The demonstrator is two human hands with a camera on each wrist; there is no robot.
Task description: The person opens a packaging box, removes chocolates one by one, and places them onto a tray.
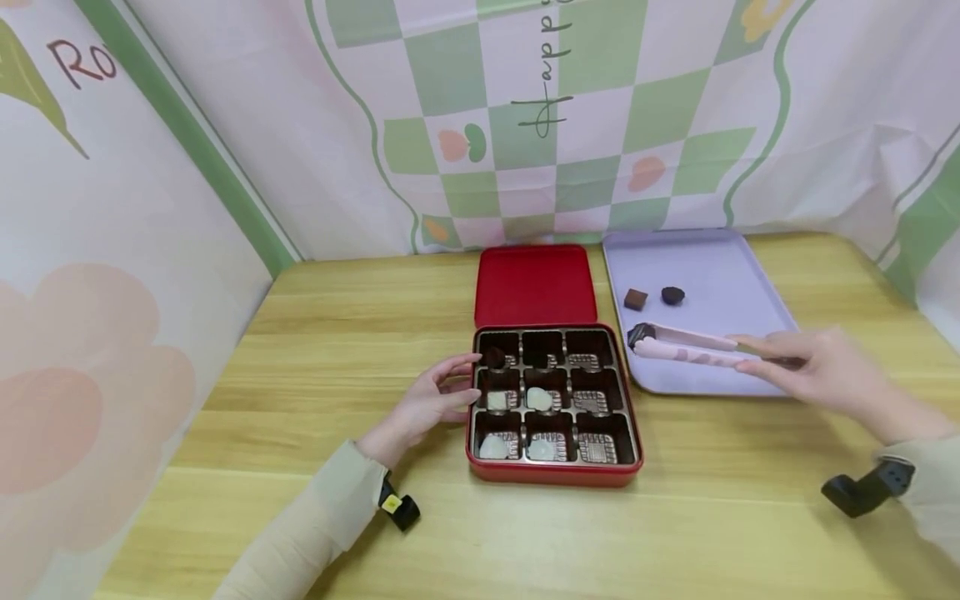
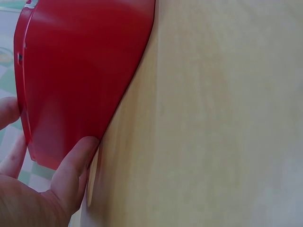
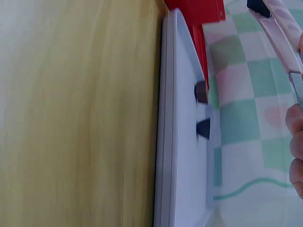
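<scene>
A red chocolate box [image 1: 553, 475] with a dark nine-cell insert sits mid-table; several cells hold white pieces and one holds a dark piece [image 1: 494, 357]. My left hand [image 1: 435, 399] rests against the box's left side [image 2: 71, 85], fingers and thumb [image 2: 71, 170] touching its wall. My right hand [image 1: 813, 367] grips pink tongs [image 1: 693, 346], whose tips [image 3: 272, 19] hover over the lilac tray [image 1: 720, 275], holding nothing. On the tray lie a square brown chocolate [image 1: 635, 298] and a round dark one [image 1: 672, 294].
The box's red lid [image 1: 534, 283] lies flat behind the box, beside the tray. Patterned pink-and-green cloth walls [image 1: 525, 117] close off the back and both sides. Bare wooden tabletop [image 1: 337, 333] spreads left and in front.
</scene>
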